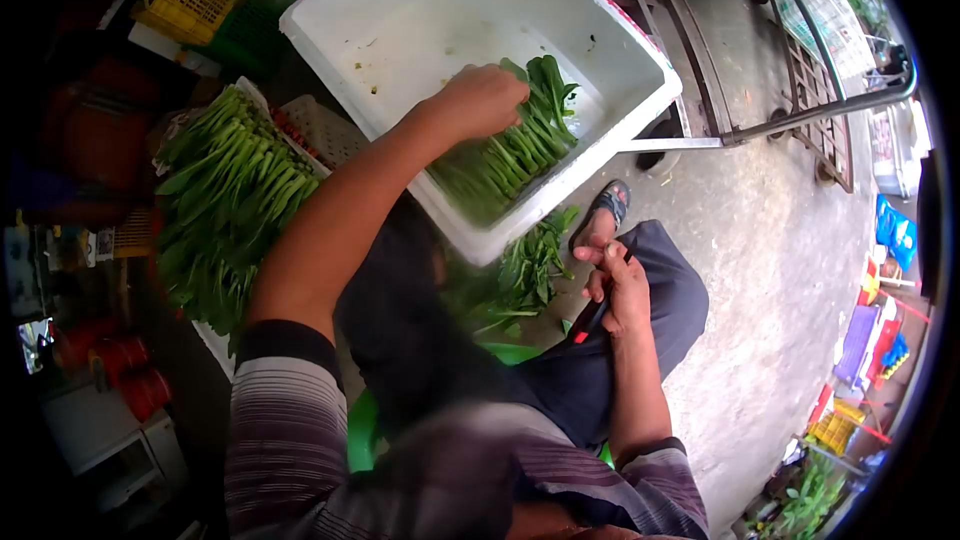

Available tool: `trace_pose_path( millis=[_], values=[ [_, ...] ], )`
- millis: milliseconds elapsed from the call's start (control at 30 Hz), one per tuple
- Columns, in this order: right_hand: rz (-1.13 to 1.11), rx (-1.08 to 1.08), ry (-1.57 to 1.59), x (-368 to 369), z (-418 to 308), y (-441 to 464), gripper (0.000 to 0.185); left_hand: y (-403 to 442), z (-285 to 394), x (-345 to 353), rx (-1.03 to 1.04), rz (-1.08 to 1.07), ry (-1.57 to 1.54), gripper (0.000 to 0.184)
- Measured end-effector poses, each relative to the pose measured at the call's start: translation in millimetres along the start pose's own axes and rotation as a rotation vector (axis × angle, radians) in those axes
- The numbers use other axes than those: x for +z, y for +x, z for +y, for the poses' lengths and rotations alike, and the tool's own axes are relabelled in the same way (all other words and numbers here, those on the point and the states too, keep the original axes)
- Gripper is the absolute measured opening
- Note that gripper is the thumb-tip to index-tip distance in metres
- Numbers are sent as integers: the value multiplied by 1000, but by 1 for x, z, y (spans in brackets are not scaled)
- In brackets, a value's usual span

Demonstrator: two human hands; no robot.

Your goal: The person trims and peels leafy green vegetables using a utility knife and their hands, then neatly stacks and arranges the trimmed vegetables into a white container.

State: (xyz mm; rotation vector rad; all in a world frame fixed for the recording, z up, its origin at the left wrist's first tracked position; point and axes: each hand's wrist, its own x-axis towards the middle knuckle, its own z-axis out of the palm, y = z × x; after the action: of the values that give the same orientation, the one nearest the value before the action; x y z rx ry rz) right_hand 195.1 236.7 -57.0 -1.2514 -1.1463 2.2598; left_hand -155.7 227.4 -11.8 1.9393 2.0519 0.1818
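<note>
Inside the white foam box [400,0], my left hand [485,100] is closed over the top of some leafy greens [545,120], its fingertips partly hidden. The green stalks lie side by side along the box's near right part. Above my right thigh, my right hand [622,290] is closed around a slim black and red tool [588,325], perhaps a knife; its far end is hard to make out. Loose leafy greens [530,270] lie on the floor below the box. To the left, a big pile of long green stalks [225,200] fills another container.
A metal-framed cart [690,50] stands behind and right of the box. Yellow [190,0] and green crates sit at the upper left. My sandalled foot [603,215] is on the concrete floor [780,270]. Red containers [130,370] are at the lower left.
</note>
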Motion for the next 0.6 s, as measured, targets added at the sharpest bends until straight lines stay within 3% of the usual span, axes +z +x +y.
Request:
trace_pose_path(
  millis=[133, 233, 333, 433, 600],
  values=[
    [-2, 24, 6, 5, -8, 0, 52, 58, -19, 29, 46, -69, 162, 30],
    [-13, 30, 13, 8, -11, 1, 51, 81, -31, 46, 120, 21, 109, 34],
    [-34, 47, 36, 8, -13, 3, 49, 110, -31, 61, 108, -158, 146, 36],
    [-38, 63, 53, 7, -14, 4, 48, 125, -22, 80, 237, -212, 144, 36],
    [-35, 66, 68, 4, -12, 4, 50, 123, -5, 95, 278, -342, 269, 22]
  ],
)
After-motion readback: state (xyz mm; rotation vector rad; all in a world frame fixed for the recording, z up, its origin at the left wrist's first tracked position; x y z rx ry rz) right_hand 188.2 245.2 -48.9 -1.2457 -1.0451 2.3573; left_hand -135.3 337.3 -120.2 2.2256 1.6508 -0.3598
